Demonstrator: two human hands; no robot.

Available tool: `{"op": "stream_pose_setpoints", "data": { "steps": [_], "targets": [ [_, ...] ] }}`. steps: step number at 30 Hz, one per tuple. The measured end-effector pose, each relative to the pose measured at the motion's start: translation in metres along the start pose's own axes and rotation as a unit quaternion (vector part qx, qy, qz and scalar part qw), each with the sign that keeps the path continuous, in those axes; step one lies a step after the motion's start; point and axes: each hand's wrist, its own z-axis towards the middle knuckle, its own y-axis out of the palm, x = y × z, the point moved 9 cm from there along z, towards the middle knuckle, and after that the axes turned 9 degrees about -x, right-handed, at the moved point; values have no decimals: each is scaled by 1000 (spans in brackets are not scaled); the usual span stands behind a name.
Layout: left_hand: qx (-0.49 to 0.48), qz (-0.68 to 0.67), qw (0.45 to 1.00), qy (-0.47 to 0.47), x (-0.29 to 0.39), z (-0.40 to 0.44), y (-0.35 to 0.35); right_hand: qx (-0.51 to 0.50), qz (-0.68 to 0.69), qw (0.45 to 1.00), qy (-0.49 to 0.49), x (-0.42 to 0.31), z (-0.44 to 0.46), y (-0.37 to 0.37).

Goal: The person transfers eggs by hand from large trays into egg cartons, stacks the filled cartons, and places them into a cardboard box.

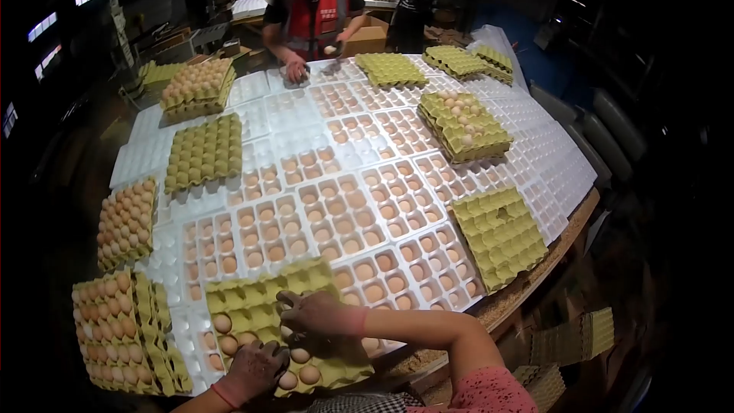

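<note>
A green pulp egg tray [267, 287] lies in front of me over the white plastic trays, with a few brown eggs [309, 374] in its near cups and its far rows bare. My left hand [256, 371], in a dark glove, is low over the near left of this tray, fingers curled down among the eggs; what they grip is hidden. Reaching across from the right, my gloved right hand [321, 315] has its fingers bent over the middle of the tray. A pale egg [287, 332] shows at its fingertips, partly covered by them.
White compartment trays [340, 214] cover the table, many holding eggs. Stacked egg-filled pulp trays [107, 329] stand at left; another stack [465, 126] is at back right. A bare pulp tray [501, 237] lies right. A co-worker in a red vest [325, 11] handles eggs opposite.
</note>
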Motion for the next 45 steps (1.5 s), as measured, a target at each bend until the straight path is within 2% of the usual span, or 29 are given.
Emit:
{"op": "stream_pose_setpoints", "data": {
  "steps": [1,2,3,4,5,6,8,9,10,11,12,13,16,18,23,24,26,28,29,30,32,33,34,36,37,38,41,44,45],
  "targets": [
    [-9,-25,1000,-11,-4,0,9,42,126,990,-52,13,-9,-14],
    [-16,-51,998,-24,-10,0,12,110,152,982,-22,44,-21,-31],
    [-46,-134,989,-42,-14,-1,-10,153,218,963,-37,80,-31,-55],
    [-6,-227,973,-42,-29,-2,-19,195,216,957,13,123,-40,-79],
    [-6,-322,944,-66,-44,3,-35,314,255,915,10,181,-44,-92],
    [-7,-415,905,-88,-59,11,-52,423,168,890,20,213,-63,-131],
    [74,-429,898,-67,-93,44,-94,489,207,840,111,308,-73,-153],
    [124,-518,846,-37,-113,70,-106,536,134,822,138,338,-76,-165],
    [215,-494,843,-4,-124,97,-134,535,145,808,200,378,-67,-166],
    [202,-527,823,-68,-136,125,-153,544,160,797,207,397,-61,-171],
    [273,-442,854,-26,-147,157,-177,552,176,786,215,413,-56,-177],
    [304,-451,839,-3,-157,192,-190,557,178,783,213,424,-48,-182],
    [378,-337,862,32,-162,281,-241,378,275,852,234,443,-2,-185],
    [377,-371,848,4,-171,329,-251,318,107,913,231,460,34,-180],
    [399,-268,877,22,-161,399,-248,256,137,918,268,480,35,-193],
    [383,-259,886,6,-164,412,-241,297,60,919,254,450,12,-214],
    [338,-184,923,-21,-151,424,-243,469,205,806,298,491,-9,-225],
    [309,-155,938,-12,-149,444,-238,544,75,780,301,510,-13,-214],
    [284,-125,951,-3,-146,456,-234,488,43,809,325,526,0,-195],
    [355,-70,929,78,-117,439,-255,485,46,809,328,530,2,-185],
    [414,-230,877,77,-125,458,-265,563,-13,772,294,518,-8,-178],
    [485,-149,848,156,-103,449,-275,607,104,754,229,525,-19,-177],
    [434,-204,866,140,-107,476,-262,656,160,698,238,537,-29,-168],
    [311,-97,942,81,-92,510,-224,647,237,695,205,548,-35,-162],
    [265,-42,962,56,-90,518,-209,641,277,674,240,550,-35,-155],
    [268,-41,961,54,-93,514,-201,641,275,676,236,545,-35,-156],
    [369,-179,901,140,-102,441,-220,542,41,772,329,521,-15,-175],
    [303,-292,902,98,-121,315,-215,378,-13,846,376,492,1,-180],
    [293,-330,895,63,-131,266,-204,380,-45,850,362,509,10,-166]
  ]
}}
